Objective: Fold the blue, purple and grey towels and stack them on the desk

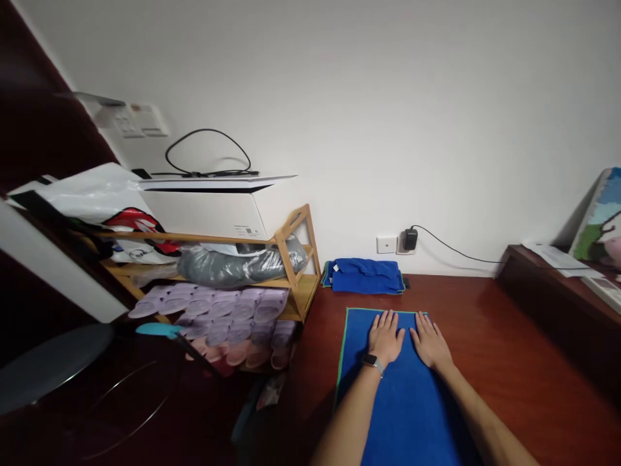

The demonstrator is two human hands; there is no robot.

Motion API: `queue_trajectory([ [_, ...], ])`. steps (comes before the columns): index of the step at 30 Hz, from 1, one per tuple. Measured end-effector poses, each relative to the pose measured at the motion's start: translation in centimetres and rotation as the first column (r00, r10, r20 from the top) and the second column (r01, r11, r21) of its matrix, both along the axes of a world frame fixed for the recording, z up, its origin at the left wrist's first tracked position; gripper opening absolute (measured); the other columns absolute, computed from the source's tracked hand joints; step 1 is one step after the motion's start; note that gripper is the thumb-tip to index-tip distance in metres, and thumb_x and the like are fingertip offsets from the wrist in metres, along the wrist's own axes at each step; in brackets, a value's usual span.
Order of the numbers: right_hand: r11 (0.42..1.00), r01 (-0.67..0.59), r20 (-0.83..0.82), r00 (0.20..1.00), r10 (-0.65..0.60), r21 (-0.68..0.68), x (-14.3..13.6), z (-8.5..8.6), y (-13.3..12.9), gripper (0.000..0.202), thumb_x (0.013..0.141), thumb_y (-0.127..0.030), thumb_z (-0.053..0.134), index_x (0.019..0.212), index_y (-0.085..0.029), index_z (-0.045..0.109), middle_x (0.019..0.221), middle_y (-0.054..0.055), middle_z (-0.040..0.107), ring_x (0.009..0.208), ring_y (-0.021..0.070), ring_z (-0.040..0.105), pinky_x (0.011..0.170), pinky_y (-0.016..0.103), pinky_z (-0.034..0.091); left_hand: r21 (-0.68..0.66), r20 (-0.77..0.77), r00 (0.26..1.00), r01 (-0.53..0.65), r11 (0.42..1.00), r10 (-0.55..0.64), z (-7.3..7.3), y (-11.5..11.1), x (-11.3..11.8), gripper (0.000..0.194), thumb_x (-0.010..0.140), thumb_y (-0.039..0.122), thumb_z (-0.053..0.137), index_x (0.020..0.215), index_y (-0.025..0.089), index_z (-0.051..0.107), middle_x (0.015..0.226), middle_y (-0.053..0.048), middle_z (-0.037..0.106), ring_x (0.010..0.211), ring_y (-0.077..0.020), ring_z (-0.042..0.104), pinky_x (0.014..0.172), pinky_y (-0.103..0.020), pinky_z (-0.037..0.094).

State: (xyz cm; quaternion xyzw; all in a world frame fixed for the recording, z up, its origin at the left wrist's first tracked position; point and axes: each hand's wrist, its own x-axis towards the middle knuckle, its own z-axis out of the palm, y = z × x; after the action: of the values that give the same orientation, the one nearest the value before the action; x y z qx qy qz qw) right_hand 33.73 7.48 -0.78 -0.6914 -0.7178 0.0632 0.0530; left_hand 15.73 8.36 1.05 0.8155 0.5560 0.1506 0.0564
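Note:
A blue towel (402,404) with green edging lies spread flat on the reddish-brown wooden table (490,330). My left hand (387,339) rests palm down on its far part, fingers stretched out, with a watch on the wrist. Palm down near the towel's far right corner lies my right hand (430,343), its fingers extended and pointing away from me. Both hands are open and hold nothing. Beyond the far edge, against the wall, sits a folded stack of blue cloths (366,276). The towel's near end runs out of the picture.
On the left stands a wooden rack (295,259) with several lilac slippers (233,304), a white box (208,210) and plastic bags. A black plug (410,239) in the wall outlet trails a cable rightward. A raised ledge (548,278) with papers and a picture borders the right side.

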Motion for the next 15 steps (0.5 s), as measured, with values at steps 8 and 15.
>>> queue_trajectory([
  [8, 1.0, 0.01, -0.011, 1.0, -0.009, 0.021, -0.1, 0.0, -0.2, 0.074, 0.105, -0.049, 0.015, 0.165, -0.006, 0.021, 0.173, 0.01, 0.02, 0.161, 0.0226, 0.014, 0.13, 0.042, 0.01, 0.014, -0.114, 0.982, -0.152, 0.988, 0.153, 0.4, 1.4, -11.9, 0.061, 0.109, 0.044, 0.023, 0.162, 0.016, 0.036, 0.168, -0.007, 0.036, 0.157, -0.0226, 0.027, 0.13, -0.046, 0.02],
  [15, 1.0, 0.002, -0.004, 1.0, -0.002, 0.008, -0.2, 0.4, -0.1, 0.074, 0.105, -0.048, 0.014, 0.165, -0.007, 0.022, 0.173, 0.009, 0.02, 0.16, 0.0218, 0.016, 0.13, 0.043, 0.012, 0.137, -0.069, 0.991, -0.103, 0.985, 0.113, 1.5, -0.5, -7.3, 0.06, 0.109, 0.037, 0.019, 0.161, 0.011, 0.036, 0.167, -0.011, 0.037, 0.158, -0.022, 0.026, 0.131, -0.045, 0.018],
])
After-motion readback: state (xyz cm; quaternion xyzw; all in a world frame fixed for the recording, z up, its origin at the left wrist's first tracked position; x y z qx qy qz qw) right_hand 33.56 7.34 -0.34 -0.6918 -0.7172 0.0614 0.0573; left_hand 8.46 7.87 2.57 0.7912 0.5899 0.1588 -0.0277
